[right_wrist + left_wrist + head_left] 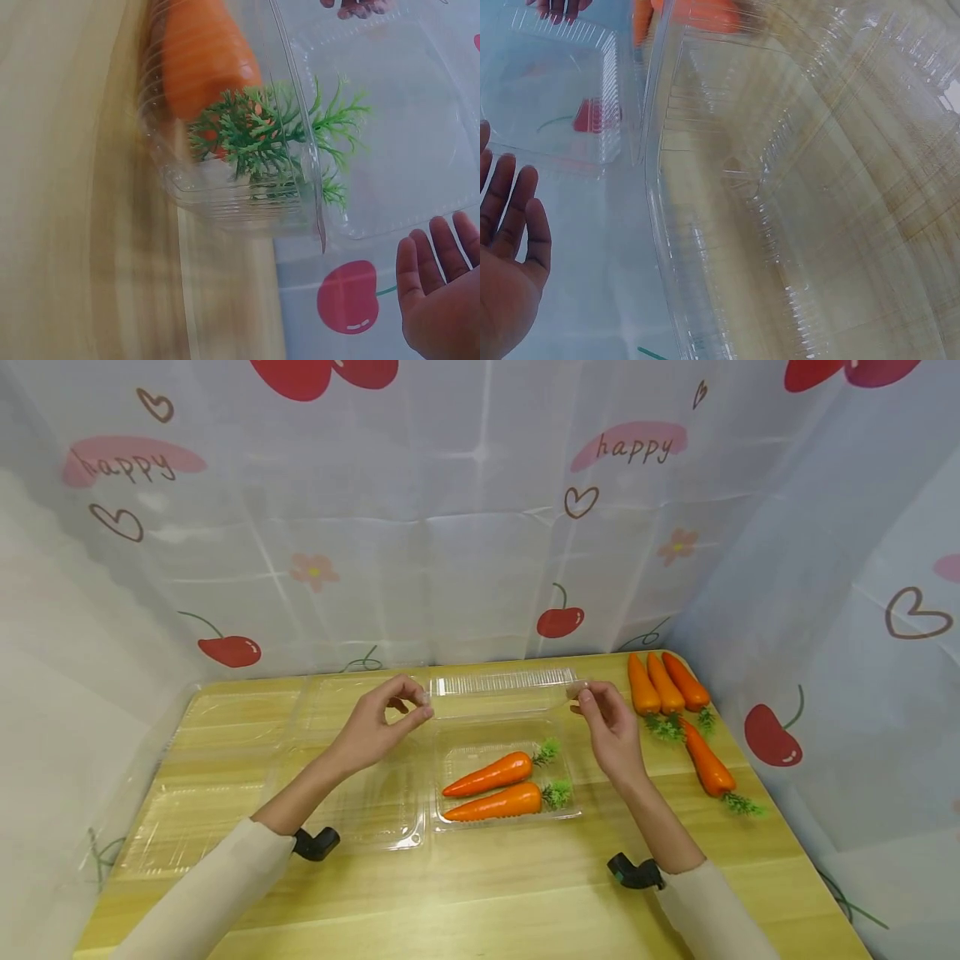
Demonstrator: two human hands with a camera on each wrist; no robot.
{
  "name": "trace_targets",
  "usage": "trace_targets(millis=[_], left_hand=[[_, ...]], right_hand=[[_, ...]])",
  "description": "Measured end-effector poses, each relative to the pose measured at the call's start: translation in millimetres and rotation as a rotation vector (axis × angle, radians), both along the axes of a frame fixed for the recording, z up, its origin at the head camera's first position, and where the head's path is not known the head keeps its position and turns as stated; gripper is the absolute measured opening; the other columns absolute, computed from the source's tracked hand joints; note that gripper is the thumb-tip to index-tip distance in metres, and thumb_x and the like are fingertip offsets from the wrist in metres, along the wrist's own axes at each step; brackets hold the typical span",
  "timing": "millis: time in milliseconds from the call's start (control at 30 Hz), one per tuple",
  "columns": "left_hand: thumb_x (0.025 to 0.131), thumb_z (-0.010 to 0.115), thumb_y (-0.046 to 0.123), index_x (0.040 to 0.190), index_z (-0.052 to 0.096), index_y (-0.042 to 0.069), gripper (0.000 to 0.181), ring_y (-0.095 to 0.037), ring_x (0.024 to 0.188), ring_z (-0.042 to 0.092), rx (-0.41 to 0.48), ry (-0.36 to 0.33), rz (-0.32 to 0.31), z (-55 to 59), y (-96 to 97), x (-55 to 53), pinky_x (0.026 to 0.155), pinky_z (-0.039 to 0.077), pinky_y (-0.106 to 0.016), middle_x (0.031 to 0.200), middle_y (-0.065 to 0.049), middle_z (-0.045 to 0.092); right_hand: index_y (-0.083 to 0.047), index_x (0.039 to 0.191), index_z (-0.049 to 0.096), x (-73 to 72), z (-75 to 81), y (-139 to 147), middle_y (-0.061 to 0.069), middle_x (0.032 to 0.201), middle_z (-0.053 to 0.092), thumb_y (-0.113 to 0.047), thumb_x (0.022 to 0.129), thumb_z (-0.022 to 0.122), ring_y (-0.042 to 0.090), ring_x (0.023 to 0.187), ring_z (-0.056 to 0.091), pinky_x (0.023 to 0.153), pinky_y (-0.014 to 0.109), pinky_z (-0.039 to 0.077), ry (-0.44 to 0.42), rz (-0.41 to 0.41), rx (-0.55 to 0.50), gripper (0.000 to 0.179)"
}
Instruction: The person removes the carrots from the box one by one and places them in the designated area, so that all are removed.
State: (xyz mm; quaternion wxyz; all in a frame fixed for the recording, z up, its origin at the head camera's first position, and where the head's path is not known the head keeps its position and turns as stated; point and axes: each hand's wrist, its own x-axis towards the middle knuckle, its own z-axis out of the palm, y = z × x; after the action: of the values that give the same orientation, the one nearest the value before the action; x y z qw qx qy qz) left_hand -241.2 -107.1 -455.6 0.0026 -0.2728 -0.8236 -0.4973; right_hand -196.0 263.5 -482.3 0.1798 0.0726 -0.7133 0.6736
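Note:
Two orange carrots (491, 775) with green tops lie side by side in the base of a clear plastic clamshell box (504, 825). Its hinged lid (506, 682) stands raised at the back. My left hand (386, 718) pinches the lid's left corner between thumb and fingers, and my right hand (611, 731) pinches the right corner. In the right wrist view, a carrot's leafy top (255, 135) pokes over the box's rim, with the upright lid (390, 127) beyond. The left wrist view shows the lid (547, 90) between both hands.
To the left stand more clear plastic boxes (408, 842), lids open, on the wooden table (480, 893). Several loose carrots (705, 758) lie at the table's back right. A printed curtain (480, 552) hangs right behind the table and along its sides.

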Motion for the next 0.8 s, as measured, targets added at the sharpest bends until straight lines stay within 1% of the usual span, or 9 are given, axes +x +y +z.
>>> trace_targets(millis=[133, 300, 400, 533, 667, 800], left_hand=[[0.105, 0.073, 0.024, 0.112, 0.067, 0.018, 0.010, -0.016, 0.098, 0.069, 0.024, -0.027, 0.003, -0.5, 0.5, -3.2, 0.090, 0.057, -0.032, 0.104, 0.000, 0.074], [0.106, 0.072, 0.024, 0.112, 0.066, 0.016, 0.012, -0.019, 0.101, 0.069, 0.067, -0.061, 0.020, -3.6, 2.7, -10.8, 0.090, 0.056, -0.028, 0.106, -0.004, 0.072], [0.106, 0.072, 0.023, 0.111, 0.065, 0.015, 0.012, -0.020, 0.101, 0.069, 0.092, -0.067, 0.036, -5.6, 4.0, -15.8, 0.090, 0.055, -0.026, 0.107, -0.005, 0.071], [0.106, 0.071, 0.021, 0.113, 0.065, 0.011, 0.013, -0.019, 0.099, 0.068, 0.115, -0.067, 0.051, -8.4, 5.0, -21.4, 0.089, 0.055, -0.026, 0.108, -0.009, 0.070], [0.106, 0.071, 0.019, 0.114, 0.066, 0.007, 0.015, -0.018, 0.097, 0.068, 0.125, -0.070, 0.073, -13.9, 6.7, -27.6, 0.085, 0.055, -0.023, 0.109, -0.013, 0.070], [0.106, 0.071, 0.018, 0.116, 0.065, 0.005, 0.018, -0.023, 0.097, 0.068, 0.138, -0.097, 0.104, -19.7, 9.8, -33.8, 0.082, 0.055, -0.020, 0.110, -0.016, 0.070]], right_hand=[[0.011, 0.122, 0.062, -7.2, -1.0, 0, 0.017, 0.117, 0.070, -0.016, 0.113, 0.057, 0.019, 0.111, 0.071, 0.100, 0.024, 0.060, -0.023, -0.007, -0.011, 0.029], [0.011, 0.122, 0.062, -16.2, -5.3, 0, 0.008, 0.111, 0.073, -0.015, 0.112, 0.058, 0.016, 0.107, 0.072, 0.099, 0.023, 0.061, -0.032, -0.010, -0.028, 0.028], [0.011, 0.123, 0.062, -21.1, -8.6, 1, 0.005, 0.110, 0.073, -0.016, 0.112, 0.060, 0.015, 0.106, 0.073, 0.098, 0.023, 0.061, -0.045, 0.001, -0.028, 0.029], [0.011, 0.125, 0.062, -28.4, -15.0, 3, 0.007, 0.111, 0.072, -0.016, 0.111, 0.061, 0.011, 0.104, 0.073, 0.095, 0.022, 0.062, -0.074, 0.020, -0.014, 0.030], [0.010, 0.126, 0.064, -35.7, -21.8, 5, 0.011, 0.112, 0.071, -0.013, 0.110, 0.063, 0.008, 0.100, 0.073, 0.092, 0.020, 0.063, -0.111, 0.014, 0.008, 0.028], [0.011, 0.128, 0.063, -40.7, -27.8, 6, 0.018, 0.117, 0.070, -0.007, 0.108, 0.064, 0.007, 0.097, 0.074, 0.090, 0.021, 0.064, -0.152, 0.025, 0.016, 0.027]])
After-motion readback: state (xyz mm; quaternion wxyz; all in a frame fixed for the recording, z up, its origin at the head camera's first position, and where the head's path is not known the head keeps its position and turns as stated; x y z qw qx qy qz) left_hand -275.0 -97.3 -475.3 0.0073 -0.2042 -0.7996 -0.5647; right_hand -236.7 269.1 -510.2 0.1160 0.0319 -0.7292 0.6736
